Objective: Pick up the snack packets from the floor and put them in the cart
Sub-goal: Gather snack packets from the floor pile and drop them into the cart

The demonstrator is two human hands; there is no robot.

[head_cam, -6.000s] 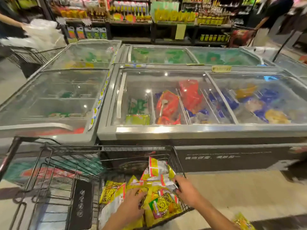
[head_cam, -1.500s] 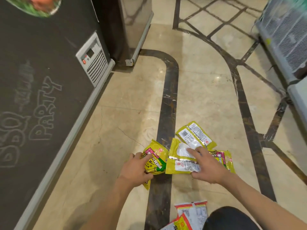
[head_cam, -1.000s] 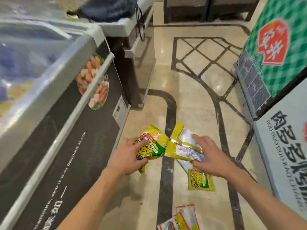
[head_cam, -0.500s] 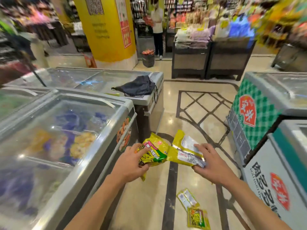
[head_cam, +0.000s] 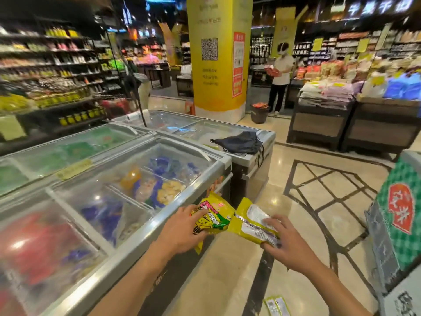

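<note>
Left hand (head_cam: 182,226) grips yellow packet with pink-green print (head_cam: 213,216), fingers curled round its near end. Right hand (head_cam: 287,245) pinches second yellow packet (head_cam: 251,221), white label side up, fingers spread on top, thumb at near edge. Both packets held in air, edges touching between hands. Chest freezer (head_cam: 157,221) just left of left hand, steel rim under wrist. Third packet (head_cam: 276,305) flat on floor (head_cam: 227,281), below right forearm. Dark bag (head_cam: 239,142) on farther freezer (head_cam: 247,157), well beyond hands.
</note>
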